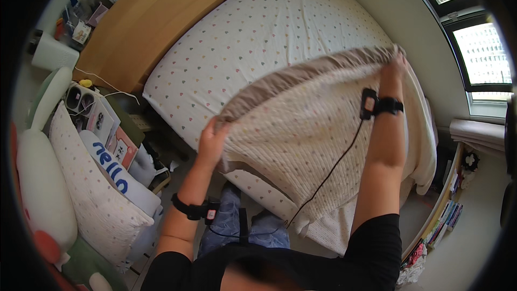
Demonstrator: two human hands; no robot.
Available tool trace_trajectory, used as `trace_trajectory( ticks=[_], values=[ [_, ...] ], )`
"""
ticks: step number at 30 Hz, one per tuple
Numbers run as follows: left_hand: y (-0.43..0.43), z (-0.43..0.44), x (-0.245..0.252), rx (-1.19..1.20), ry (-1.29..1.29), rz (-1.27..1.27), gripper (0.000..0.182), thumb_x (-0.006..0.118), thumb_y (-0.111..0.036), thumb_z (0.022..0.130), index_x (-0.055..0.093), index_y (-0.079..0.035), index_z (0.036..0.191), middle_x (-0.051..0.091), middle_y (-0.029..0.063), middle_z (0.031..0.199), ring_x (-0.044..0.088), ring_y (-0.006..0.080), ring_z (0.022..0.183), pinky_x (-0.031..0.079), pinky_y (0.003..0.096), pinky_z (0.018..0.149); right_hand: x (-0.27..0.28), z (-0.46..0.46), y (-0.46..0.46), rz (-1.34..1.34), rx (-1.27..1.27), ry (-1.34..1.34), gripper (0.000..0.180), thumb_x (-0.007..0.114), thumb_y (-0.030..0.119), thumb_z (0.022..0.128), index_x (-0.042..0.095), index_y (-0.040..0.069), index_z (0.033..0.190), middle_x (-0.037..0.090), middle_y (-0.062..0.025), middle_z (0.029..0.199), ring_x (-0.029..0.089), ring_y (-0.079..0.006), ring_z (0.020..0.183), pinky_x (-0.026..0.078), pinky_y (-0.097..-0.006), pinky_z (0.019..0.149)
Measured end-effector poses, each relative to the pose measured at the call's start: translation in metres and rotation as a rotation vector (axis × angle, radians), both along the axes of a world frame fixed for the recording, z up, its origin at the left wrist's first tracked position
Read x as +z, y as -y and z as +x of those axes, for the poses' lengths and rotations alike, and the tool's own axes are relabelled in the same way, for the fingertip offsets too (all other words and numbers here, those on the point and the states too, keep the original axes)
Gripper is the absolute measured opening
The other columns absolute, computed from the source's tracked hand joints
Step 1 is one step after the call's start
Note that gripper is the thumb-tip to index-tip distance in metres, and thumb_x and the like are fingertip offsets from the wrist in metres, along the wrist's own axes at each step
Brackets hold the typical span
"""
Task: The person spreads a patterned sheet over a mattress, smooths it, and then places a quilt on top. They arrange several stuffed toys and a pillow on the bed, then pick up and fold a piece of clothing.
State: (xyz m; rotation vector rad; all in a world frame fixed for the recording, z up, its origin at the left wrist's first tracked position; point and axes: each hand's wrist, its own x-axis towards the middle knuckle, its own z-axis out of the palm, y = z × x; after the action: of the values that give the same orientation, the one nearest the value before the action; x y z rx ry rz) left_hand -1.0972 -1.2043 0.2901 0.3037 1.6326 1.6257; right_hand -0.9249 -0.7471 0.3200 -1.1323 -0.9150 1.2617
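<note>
A quilted, dotted bed cover [299, 141] with a brown-grey gathered border [291, 76] is stretched between my hands above the bed. My left hand [212, 139] grips one corner of the border, near the side of the mattress closest to me. Farther right, toward the window wall, my right hand [395, 66] holds the opposite end, slightly blurred. The cover drapes down toward my legs on the right. Under and beyond it lies the mattress [242, 48] in a white fitted sheet printed with small hearts, a few creases running across it.
A wooden headboard [133, 28] borders the bed at left. Beside me are a dotted pillow [97, 182], a cushion with blue lettering [117, 173] and a large plush toy [44, 178]. Books [446, 218] line a shelf at right. A black cable [329, 173] joins my wrist devices.
</note>
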Motion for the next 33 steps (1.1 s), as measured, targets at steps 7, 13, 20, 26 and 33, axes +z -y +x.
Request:
trace_trajectory(
  ticks=[7,13,20,26,33],
  values=[
    [0.087,-0.16,-0.044,0.83,-0.407,-0.171,0.025,0.049,-0.014,0.081,0.048,0.003,0.1,0.054,0.0088,0.092,0.05,0.0138,0.079,0.04,0.0259,0.073,-0.045,-0.351,0.145,0.229,1.1,0.083,0.034,0.051,0.016,0.081,0.048,0.009,0.114,0.055,-0.0031,0.07,0.048,-0.0119,0.053,0.043,-0.0264,0.046],
    [0.083,-0.168,-0.127,0.792,-0.418,-0.443,0.025,0.049,-0.013,0.079,0.05,0.004,0.099,0.056,0.0119,0.088,0.052,0.0174,0.077,0.041,0.0271,0.072,-0.135,-0.286,0.171,-0.016,0.967,0.504,0.037,0.051,0.017,0.08,0.046,0.015,0.117,0.056,-0.0036,0.087,0.052,-0.0121,0.072,0.044,-0.0246,0.056],
    [0.069,-0.195,-0.155,0.682,-0.464,-0.551,0.027,0.053,-0.016,0.076,0.053,0.003,0.096,0.059,0.0139,0.086,0.055,0.0202,0.076,0.042,0.0282,0.07,-0.201,-0.224,0.12,-0.395,0.634,0.473,0.023,0.054,0.013,0.077,0.054,0.002,0.097,0.056,-0.0072,0.073,0.053,-0.0153,0.055,0.044,-0.0266,0.045],
    [0.035,-0.302,-0.137,0.478,-0.621,-0.466,0.033,0.058,-0.026,0.072,0.056,0.001,0.091,0.058,0.0172,0.084,0.055,0.0274,0.08,0.041,0.0319,0.07,-0.092,-0.274,0.003,-0.291,0.461,0.287,0.014,0.056,0.007,0.075,0.053,0.002,0.088,0.053,-0.0105,0.073,0.053,-0.0245,0.068,0.046,-0.033,0.059],
    [0.056,-0.385,-0.078,0.471,-0.752,-0.827,0.036,0.052,-0.031,0.077,0.054,-0.006,0.102,0.056,0.0165,0.096,0.053,0.0318,0.091,0.041,0.0378,0.074,-0.005,-0.405,0.007,-0.06,0.747,0.074,0.021,0.047,0.007,0.081,0.047,-0.002,0.099,0.053,-0.0141,0.098,0.055,-0.0244,0.085,0.048,-0.0331,0.072]
  ],
)
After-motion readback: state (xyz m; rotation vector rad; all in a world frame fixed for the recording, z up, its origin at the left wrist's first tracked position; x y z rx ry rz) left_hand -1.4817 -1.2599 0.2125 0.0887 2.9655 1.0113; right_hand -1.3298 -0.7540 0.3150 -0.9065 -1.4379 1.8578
